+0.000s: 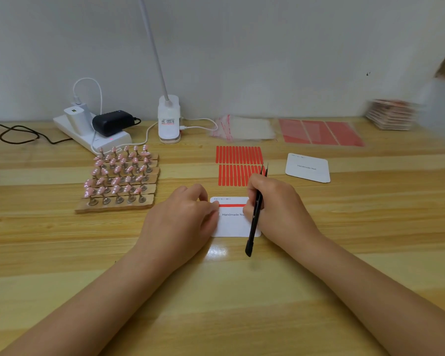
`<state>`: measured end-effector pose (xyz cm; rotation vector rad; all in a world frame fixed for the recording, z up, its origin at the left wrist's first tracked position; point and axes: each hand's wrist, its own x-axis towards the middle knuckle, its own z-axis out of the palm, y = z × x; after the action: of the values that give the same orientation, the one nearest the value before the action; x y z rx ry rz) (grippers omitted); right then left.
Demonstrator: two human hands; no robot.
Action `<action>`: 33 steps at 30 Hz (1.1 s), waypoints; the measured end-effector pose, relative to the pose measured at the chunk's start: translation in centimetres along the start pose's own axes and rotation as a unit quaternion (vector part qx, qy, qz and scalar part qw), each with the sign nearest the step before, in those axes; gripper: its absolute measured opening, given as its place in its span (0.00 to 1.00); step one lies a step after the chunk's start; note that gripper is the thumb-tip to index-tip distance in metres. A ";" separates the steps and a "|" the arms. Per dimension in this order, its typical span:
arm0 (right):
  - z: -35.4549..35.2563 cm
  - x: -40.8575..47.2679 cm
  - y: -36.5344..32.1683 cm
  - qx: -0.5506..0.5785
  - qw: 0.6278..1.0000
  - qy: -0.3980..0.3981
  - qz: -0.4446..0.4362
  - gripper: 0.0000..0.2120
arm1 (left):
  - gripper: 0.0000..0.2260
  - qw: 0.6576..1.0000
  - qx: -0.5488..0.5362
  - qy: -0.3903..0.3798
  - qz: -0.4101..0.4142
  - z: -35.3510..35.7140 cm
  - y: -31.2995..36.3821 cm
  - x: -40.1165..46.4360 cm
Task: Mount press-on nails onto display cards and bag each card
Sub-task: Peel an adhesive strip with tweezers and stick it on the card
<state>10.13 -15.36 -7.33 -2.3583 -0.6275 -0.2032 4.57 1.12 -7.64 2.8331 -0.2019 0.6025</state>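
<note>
A white display card (231, 226) printed "Handmade Nail" lies on the wooden table in front of me, with a red adhesive strip (232, 205) across its top. My left hand (180, 219) presses its fingertips on the strip's left end and the card's left edge. My right hand (278, 209) grips black tweezers (254, 222) and rests on the card's right side, fingertips at the strip's right end. Pink press-on nails (118, 173) stand on pegs in a wooden holder (116, 205) to the left. Clear bags (244, 129) lie at the back.
A sheet of red strips (238, 164) lies just behind the card. A second white card (308, 167) sits to the right, red sheets (319, 132) behind it. A stack of finished packs (391, 114), a lamp base (168, 119) and a power strip (93, 134) line the wall.
</note>
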 end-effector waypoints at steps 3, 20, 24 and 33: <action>0.3 0.0 0.3 0.011 1.000 0.012 0.018 0.17 | 0.13 1.000 -0.004 -0.004 0.000 0.0 0.0 0.0; -0.1 -0.2 0.9 0.107 0.992 0.046 0.041 0.09 | 0.08 0.998 -0.046 0.000 0.030 -0.3 -0.2 -0.2; -0.2 -0.1 0.8 0.164 0.983 0.042 0.069 0.11 | 0.17 0.997 -0.072 0.000 -0.002 -0.1 -0.4 -0.2; 0.9 -0.3 -1.7 0.378 0.920 0.104 0.021 0.15 | 0.23 0.829 -0.505 -0.015 -0.239 -1.1 1.2 1.6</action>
<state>9.06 -13.76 -7.10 -1.5754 -0.4420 -0.1518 5.36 0.08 -5.71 1.7431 0.1558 0.2120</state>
